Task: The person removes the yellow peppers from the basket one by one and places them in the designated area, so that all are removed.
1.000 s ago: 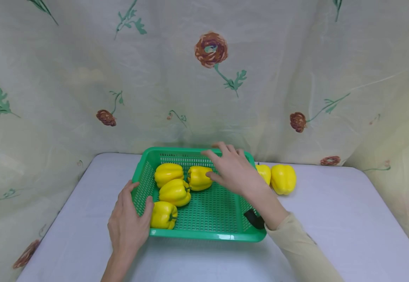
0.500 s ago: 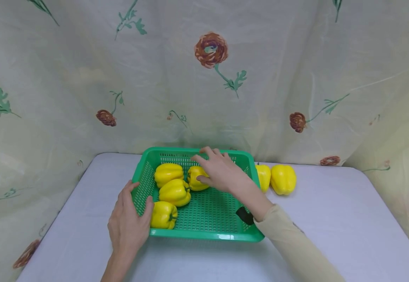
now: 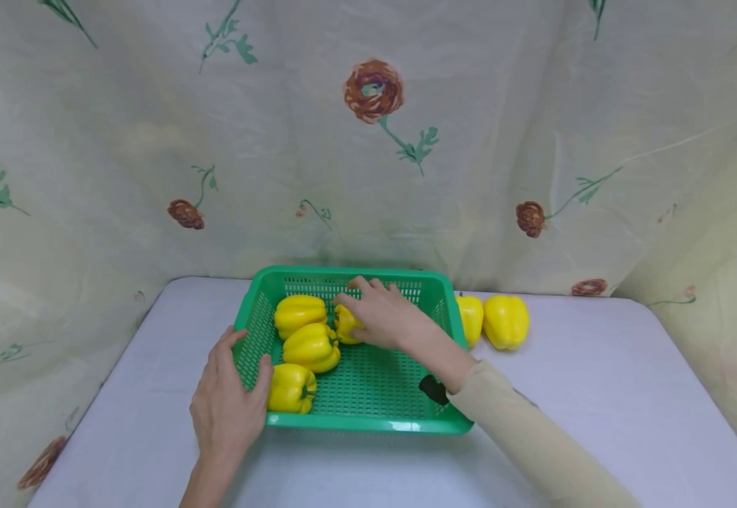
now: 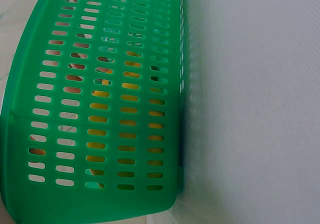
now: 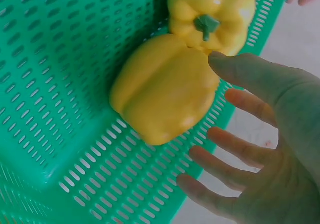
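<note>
A green plastic basket [image 3: 368, 422] with slotted walls holds several yellow bell peppers. My left hand [image 3: 229, 402] grips its front left corner, fingertips over the left rim and thumb beside the nearest bell pepper [image 3: 291, 388]. In the left wrist view the basket's wall [image 4: 107, 204] fills much of the picture. My right hand [image 3: 384, 314] is inside the basket, over the rightmost bell pepper [image 3: 345, 324] and partly hiding it. In the right wrist view, the right hand's thumb and fingers [image 5: 220, 171] are spread beside a bell pepper [image 5: 165, 91]; contact is unclear.
Two more yellow bell peppers lie outside the basket's right side, one partly hidden [image 3: 471, 319] and one in full view [image 3: 506, 322]. A white cloth covers the table [image 3: 597, 395]. Behind it hangs a flowered curtain [image 3: 457, 212].
My right hand has moved left and lower, from near the basket's back right to over the rightmost bell pepper inside. My left hand keeps its place on the basket.
</note>
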Tool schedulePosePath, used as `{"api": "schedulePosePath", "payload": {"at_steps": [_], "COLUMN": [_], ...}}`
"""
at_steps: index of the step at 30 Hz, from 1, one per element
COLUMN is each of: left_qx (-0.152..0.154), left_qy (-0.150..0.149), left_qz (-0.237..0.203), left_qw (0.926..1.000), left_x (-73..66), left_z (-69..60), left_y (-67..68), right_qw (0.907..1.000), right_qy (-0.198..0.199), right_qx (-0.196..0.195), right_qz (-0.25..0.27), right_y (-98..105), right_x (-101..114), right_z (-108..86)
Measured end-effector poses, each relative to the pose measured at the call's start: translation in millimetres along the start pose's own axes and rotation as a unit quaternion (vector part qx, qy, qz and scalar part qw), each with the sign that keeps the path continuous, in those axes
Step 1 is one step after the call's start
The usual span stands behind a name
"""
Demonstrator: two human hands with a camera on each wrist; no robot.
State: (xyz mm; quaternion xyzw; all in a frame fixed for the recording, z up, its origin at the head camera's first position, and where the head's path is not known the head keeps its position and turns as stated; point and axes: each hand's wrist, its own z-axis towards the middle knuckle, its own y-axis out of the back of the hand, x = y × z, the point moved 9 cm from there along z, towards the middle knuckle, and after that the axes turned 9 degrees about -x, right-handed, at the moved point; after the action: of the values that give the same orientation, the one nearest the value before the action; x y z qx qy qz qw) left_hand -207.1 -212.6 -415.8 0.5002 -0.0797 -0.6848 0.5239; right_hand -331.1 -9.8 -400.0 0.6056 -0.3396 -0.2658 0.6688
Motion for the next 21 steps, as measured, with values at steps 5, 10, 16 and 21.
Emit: {"api": "schedulePosePath", "payload": {"at_steps": [5,10,16,21], "left_qx": [-0.001,-0.005,-0.005,-0.003], "left_qy": [-0.002,-0.006,-0.005,-0.003], "left_qz": [0.0,0.001,0.001,-0.002], "left_qw": [1.0,1.0,1.0,1.0], "left_x": [0.8,1.0,1.1,1.1], "left_z": [-0.8,-1.0,-0.6,-0.3], "left_y": [-0.2,0.4,1.1,0.4], "right_qw": [0.999,0.9981,0.9965,0.9942], "right_qy": [-0.001,-0.004,0.004,0.001], "right_qx": [0.032,0.042,0.051,0.062], "right_qz": [-0.03,-0.045,-0.067,-0.088], "right_y": [-10.9,-16.2,-19.5,-22.8], "right_x": [0.4,-0.1,4.2,3.7], "right_z": [4.9,7.5,10.2,11.2]}}
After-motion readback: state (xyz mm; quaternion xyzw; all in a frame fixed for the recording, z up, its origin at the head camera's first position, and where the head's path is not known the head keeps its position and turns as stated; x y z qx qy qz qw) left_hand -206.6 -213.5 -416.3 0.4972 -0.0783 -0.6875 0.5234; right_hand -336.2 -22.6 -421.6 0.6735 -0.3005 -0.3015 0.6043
